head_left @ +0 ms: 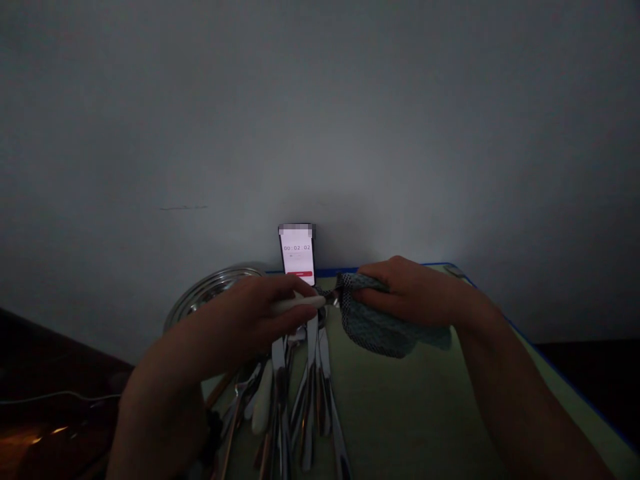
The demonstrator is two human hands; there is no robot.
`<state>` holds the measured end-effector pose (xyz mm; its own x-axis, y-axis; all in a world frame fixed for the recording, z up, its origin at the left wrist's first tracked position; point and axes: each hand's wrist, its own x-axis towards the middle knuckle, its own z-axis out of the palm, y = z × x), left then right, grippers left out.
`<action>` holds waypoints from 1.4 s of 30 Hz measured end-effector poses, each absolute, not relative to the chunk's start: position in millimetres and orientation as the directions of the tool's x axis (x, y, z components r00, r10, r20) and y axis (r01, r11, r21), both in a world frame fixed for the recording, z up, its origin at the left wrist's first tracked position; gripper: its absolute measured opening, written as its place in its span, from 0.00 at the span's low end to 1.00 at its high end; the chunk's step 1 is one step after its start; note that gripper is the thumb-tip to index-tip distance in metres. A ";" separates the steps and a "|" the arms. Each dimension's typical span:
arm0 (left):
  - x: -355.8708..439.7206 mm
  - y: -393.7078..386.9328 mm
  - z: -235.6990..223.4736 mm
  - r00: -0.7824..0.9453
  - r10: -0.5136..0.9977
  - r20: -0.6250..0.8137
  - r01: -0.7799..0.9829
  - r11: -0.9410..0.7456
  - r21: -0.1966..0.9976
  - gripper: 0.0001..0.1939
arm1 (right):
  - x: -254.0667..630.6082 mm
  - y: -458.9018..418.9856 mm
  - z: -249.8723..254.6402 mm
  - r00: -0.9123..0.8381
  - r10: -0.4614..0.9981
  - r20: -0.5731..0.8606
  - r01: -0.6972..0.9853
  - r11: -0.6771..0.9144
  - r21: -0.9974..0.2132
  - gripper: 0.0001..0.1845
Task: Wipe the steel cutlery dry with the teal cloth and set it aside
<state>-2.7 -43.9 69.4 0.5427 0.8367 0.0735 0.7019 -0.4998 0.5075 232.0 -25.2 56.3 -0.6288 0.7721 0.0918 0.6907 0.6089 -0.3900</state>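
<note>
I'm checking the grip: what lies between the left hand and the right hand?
The head view shows the end of a white handle and some shiny metal, meeting the cloth.

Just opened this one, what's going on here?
A person's left hand grips a utensil by its white handle, while the right hand holds a checkered cloth around its far end. Loose cutlery lies on the green tabletop, and an upright phone shows 00:02:02.
</note>
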 end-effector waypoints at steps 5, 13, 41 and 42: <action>-5.6 -38.5 65.3 0.493 0.868 0.052 0.743 -0.451 0.495 0.18 | 238.1 -20.6 53.5 -0.600 0.796 0.086 0.704 0.576 -0.415 0.12; -11.2 -41.4 65.3 0.547 0.831 0.104 0.687 -0.516 0.511 0.19 | 244.7 -18.2 52.6 -0.631 0.774 0.044 0.628 0.543 -0.557 0.17; -19.9 -36.5 64.5 0.469 0.883 -0.028 0.783 -0.400 0.477 0.24 | 230.3 -27.1 53.9 -0.589 0.763 0.265 0.598 0.633 -0.492 0.15; -20.0 -36.6 64.4 0.472 0.881 -0.033 0.788 -0.405 0.463 0.24 | 231.4 -28.2 54.1 -0.576 0.771 0.270 0.614 0.627 -0.479 0.15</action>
<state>-20.0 -36.6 64.4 0.4722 0.8809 -0.0331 0.7884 -0.4053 0.4627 231.4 -28.2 54.1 -0.5762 0.7714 0.2702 0.6145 0.6268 -0.4791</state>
